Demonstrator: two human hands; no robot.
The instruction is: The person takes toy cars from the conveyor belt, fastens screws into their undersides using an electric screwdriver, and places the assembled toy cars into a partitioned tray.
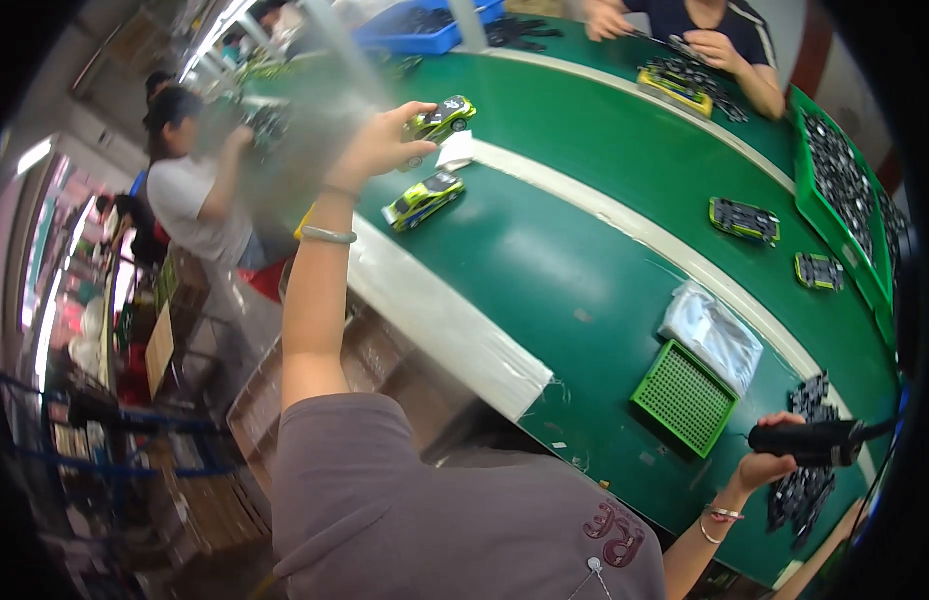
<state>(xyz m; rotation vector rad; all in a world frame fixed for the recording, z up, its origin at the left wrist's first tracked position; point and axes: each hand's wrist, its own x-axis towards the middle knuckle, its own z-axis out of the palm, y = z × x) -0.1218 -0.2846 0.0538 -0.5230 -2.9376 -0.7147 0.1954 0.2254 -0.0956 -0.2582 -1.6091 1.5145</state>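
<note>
Gripping a toy car [449, 114] with the left hand [385, 142], beyond and left of the green basket [687, 397]; lying against the fingertips, well apart from the right hand [761, 469]. Pointing lengthwise across the line toward the basket, front uncertain. Clasping a black tool [810, 441] right-handed, just right of the basket.

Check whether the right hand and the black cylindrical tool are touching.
Touching: the head view shows the right hand gripping the black tool from both sides.

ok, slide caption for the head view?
Left hand grasping a yellow-green toy car, right hand holding a black cylindrical tool, at a green workbench.
</note>
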